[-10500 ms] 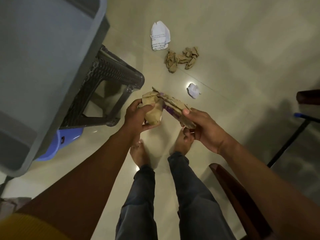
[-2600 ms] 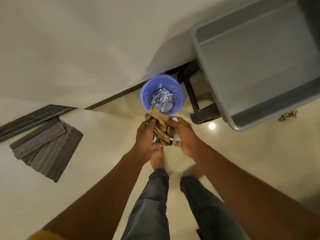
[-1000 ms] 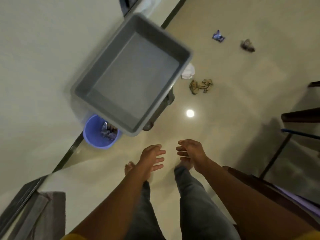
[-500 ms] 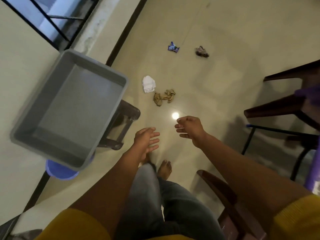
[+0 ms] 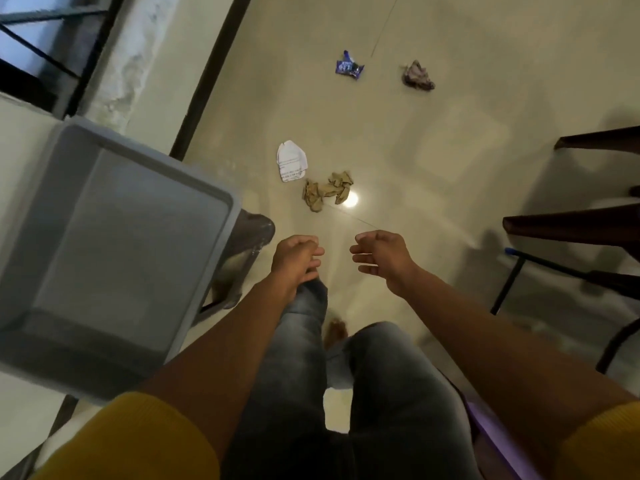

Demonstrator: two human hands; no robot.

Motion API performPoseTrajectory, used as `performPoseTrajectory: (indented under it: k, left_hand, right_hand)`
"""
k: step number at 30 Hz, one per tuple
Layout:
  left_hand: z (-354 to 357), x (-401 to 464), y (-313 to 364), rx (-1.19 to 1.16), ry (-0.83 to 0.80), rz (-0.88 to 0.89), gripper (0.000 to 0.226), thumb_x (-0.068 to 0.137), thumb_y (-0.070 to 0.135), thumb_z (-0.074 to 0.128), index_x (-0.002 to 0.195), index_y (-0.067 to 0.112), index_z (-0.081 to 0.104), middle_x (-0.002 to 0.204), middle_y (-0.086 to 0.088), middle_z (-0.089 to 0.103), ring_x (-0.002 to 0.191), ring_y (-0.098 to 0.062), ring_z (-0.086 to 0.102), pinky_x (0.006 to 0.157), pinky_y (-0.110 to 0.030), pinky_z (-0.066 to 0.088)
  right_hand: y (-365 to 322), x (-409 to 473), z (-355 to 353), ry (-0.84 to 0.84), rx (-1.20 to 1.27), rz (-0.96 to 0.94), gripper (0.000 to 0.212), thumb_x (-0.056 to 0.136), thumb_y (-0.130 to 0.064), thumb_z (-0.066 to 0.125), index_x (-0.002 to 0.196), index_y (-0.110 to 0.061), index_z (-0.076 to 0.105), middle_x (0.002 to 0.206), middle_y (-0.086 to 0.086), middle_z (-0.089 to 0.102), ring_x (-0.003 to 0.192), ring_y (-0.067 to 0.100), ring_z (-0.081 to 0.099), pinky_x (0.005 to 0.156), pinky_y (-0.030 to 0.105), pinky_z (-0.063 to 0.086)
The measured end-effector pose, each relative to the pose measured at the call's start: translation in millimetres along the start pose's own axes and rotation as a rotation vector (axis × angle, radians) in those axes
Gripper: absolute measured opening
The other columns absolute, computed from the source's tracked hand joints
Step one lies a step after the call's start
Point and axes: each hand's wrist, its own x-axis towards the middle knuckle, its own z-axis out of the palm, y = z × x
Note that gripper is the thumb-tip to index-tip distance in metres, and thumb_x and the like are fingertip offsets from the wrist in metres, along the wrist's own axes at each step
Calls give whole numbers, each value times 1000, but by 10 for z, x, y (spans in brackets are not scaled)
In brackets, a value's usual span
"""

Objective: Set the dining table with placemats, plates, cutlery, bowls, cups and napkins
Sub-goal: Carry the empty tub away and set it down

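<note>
both hands are out in front of the body with nothing in them: the left hand [image 5: 297, 257] has its fingers loosely curled and relaxed above the left knee, and the right hand [image 5: 380, 255] is spread a little wider, fingers pointing across toward the left one, a clear gap of floor between them. beyond the fingertips, straight ahead on the tiled floor [image 5: 450, 143], lies a crumpled brown paper wad [image 5: 325, 190] with its long axis running roughly left to right, and touching or just beside its far left end a white paper scrap [image 5: 291, 161]. both sit slightly left of the midline between the hands, so the left hand looks a shade nearer, though either could reach down. well beyond them lie a blue wrapper [image 5: 349, 66] and a dark crumpled scrap [image 5: 417, 76]. to the left a grey plastic tub [image 5: 114, 251] rests on a dark stool [image 5: 242, 251]; dark wooden furniture [image 5: 575, 223] edges in from the right. no placemats, plates, cutlery, bowls, cups or napkins are in view, so table setting seems not yet begun; the likely next move is picking up this litter.
</note>
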Motion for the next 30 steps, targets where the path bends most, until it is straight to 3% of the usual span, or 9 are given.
performPoseTrajectory:
  k: [2, 6, 13, 15, 17, 19, 21, 25, 30]
  left_hand:
    - [16, 273, 65, 19, 13, -19, 26, 108, 23, 52, 129, 14, 65, 119, -7, 73, 108, -24, 70, 76, -29, 59]
    - [111, 881, 95, 27, 50, -81, 24, 107, 21, 52, 125, 16, 66, 113, -5, 75, 102, -22, 72, 83, -35, 60]
    - [511, 2209, -162, 96, 156, -47, 17, 99, 23, 59, 87, 27, 71, 91, -1, 78, 87, -24, 74, 81, -40, 63]
    - [641, 2627, -269, 118, 175, -81, 16, 97, 25, 61, 85, 27, 72, 88, 0, 78, 86, -23, 74, 85, -43, 64]
    - [718, 2974, -372, 220, 164, -90, 13, 89, 34, 60, 84, 30, 72, 91, 3, 78, 91, -23, 75, 89, -45, 63]
    - [751, 3231, -438, 312, 129, -82, 20, 75, 41, 55, 81, 39, 74, 97, 4, 78, 98, -25, 73, 95, -47, 60]
    - [777, 3485, -488, 319, 134, -88, 23, 70, 42, 53, 76, 53, 72, 97, 6, 78, 102, -27, 72, 101, -53, 55]
    - [845, 3795, -500, 234, 148, -97, 18, 73, 37, 60, 84, 32, 73, 101, 2, 78, 103, -27, 72, 97, -49, 59]
    - [869, 4183, -610, 146, 187, -94, 17, 100, 20, 59, 110, 18, 73, 100, -5, 78, 89, -22, 74, 84, -43, 63]
  right_hand:
    - [-34, 319, 3, 21, -19, 4, 14, 98, -14, 64, 106, -5, 72, 99, 16, 76, 82, 26, 72, 76, 38, 61]
    - [-82, 1064, 3, 64, -107, -17, 10, 97, -9, 62, 94, -6, 71, 89, 15, 74, 71, 23, 68, 66, 36, 58]
    - [8, 2958, 12, 49, -350, -81, 16, 79, -24, 65, 92, -16, 70, 86, 10, 75, 68, 23, 72, 61, 34, 58]
    - [88, 3570, 24, 66, -493, -97, 25, 75, -30, 65, 97, -23, 72, 94, 7, 76, 78, 26, 75, 72, 40, 63]
    - [126, 4048, 63, 61, -714, -163, 32, 81, -29, 65, 112, -25, 71, 115, 5, 73, 99, 25, 72, 88, 30, 56]
    - [97, 4424, 113, 43, -905, -249, 37, 88, -24, 61, 125, -23, 65, 131, 6, 64, 111, 24, 64, 86, 21, 43]
    - [44, 4791, 170, -9, -1005, -320, 44, 91, -23, 57, 136, -22, 55, 136, 14, 53, 108, 30, 60, 83, 25, 40]
    - [32, 5338, 354, -58, -1155, -447, 53, 94, -21, 57, 144, -25, 42, 137, 21, 40, 110, 46, 60, 87, 41, 52]
    - [-5, 5665, 514, -1, -1224, -490, 69, 81, -24, 79, 138, -18, 41, 139, 18, 40, 116, 45, 57, 91, 48, 57]
